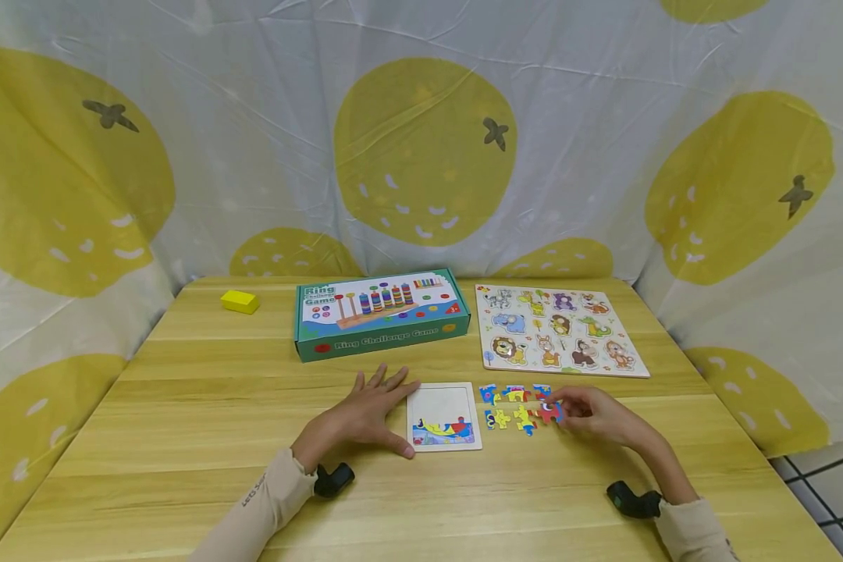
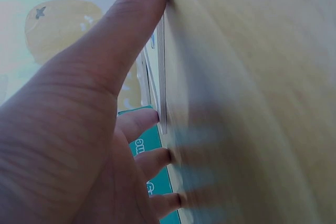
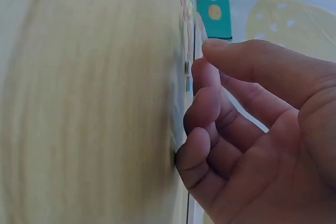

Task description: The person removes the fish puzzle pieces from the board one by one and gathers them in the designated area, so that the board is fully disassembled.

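A square puzzle tray [image 1: 439, 400] lies on the table, with joined pieces [image 1: 444, 431] along its lower part and bare board above. My left hand [image 1: 367, 415] rests at its left side, fingers spread, the thumb by the lower left corner and the index finger touching the edge. To the right of the tray lie several loose jigsaw pieces [image 1: 516, 393] in blue, yellow and red. Over their right end, my right hand [image 1: 593, 414] pinches a red jigsaw piece [image 1: 548, 414] between thumb and index finger. In the right wrist view that piece [image 3: 201, 27] shows as a thin tilted edge.
A green Ring Challenge Game box [image 1: 382, 316] stands behind the tray. An animal puzzle board [image 1: 562, 329] lies at the back right, and a yellow block [image 1: 240, 302] at the back left. A curtain printed with yellow fruit [image 1: 425, 148] hangs behind the wooden table [image 1: 239, 375].
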`<state>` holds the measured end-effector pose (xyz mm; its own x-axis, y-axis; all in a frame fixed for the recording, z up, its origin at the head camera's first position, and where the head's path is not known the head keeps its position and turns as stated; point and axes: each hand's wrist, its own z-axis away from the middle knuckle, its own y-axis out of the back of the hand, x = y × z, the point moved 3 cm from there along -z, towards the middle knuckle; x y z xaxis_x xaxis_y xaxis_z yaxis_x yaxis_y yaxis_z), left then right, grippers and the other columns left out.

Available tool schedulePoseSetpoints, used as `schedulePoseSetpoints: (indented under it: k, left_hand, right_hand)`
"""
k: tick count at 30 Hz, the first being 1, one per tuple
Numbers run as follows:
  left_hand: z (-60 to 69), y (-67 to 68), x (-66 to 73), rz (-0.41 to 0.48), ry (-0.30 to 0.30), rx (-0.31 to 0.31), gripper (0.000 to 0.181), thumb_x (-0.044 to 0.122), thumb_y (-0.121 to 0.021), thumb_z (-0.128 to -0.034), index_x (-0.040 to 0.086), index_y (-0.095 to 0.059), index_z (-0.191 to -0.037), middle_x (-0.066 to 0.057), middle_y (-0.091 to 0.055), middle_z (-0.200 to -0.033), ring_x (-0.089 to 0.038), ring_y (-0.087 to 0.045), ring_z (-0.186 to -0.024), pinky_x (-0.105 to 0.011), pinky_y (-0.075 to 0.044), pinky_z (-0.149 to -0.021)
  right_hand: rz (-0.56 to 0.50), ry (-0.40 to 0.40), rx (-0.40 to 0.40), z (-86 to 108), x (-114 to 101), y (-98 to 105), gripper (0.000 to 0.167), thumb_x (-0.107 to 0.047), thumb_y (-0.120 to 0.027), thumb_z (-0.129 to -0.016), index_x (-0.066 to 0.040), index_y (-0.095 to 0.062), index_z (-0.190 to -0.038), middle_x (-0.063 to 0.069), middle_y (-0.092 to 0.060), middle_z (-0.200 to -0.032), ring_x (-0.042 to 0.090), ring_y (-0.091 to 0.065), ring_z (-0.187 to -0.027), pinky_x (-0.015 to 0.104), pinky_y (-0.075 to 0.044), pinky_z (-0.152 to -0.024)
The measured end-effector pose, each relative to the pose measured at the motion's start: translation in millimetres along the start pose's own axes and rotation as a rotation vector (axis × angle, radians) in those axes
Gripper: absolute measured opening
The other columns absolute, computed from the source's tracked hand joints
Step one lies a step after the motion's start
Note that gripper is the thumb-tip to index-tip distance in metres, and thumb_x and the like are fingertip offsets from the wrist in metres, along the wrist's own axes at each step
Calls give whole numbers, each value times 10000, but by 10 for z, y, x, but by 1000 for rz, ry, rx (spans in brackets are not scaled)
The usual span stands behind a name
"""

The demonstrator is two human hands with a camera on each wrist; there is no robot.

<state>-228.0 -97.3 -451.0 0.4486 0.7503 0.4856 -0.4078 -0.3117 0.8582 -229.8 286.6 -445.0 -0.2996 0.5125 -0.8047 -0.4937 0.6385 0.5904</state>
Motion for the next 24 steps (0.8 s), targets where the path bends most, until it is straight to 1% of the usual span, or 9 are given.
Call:
schedulePoseSetpoints:
  k: [8, 15, 24]
  left_hand:
    - [6, 11, 11, 0, -4, 2, 1054, 623, -772, -666, 220, -299, -1518, -75, -131, -1607, -424, 25, -1452, -663, 86, -1095]
    - [6, 21, 22, 11, -1, 0, 1057, 622, -772, -667, 215, -297, -1519, -78, -128, -1607, -416, 34, -1453, -658, 92, -1097]
    - [8, 13, 13, 9, 0, 0, 1064, 631, -770, -661, 224, -293, -1521, -71, -125, -1607, -405, 39, -1456, -654, 92, -1099]
  right_hand:
    - [-21, 59, -40, 36, 14, -3, 265, 42, -578, -897, 80, -593, -1159, 87, -579, -807, 28, -452, -628, 201, -378, -508]
    - [-42, 35, -58, 38, 29, -19, 272, 15, -581, -912, 91, -585, -1173, 66, -555, -793, 16, -417, -608, 210, -340, -489]
    - [-43, 35, -61, 29, 55, -21, 283, 30, -567, -910, 97, -585, -1185, 60, -556, -782, 13, -405, -602, 220, -321, -483]
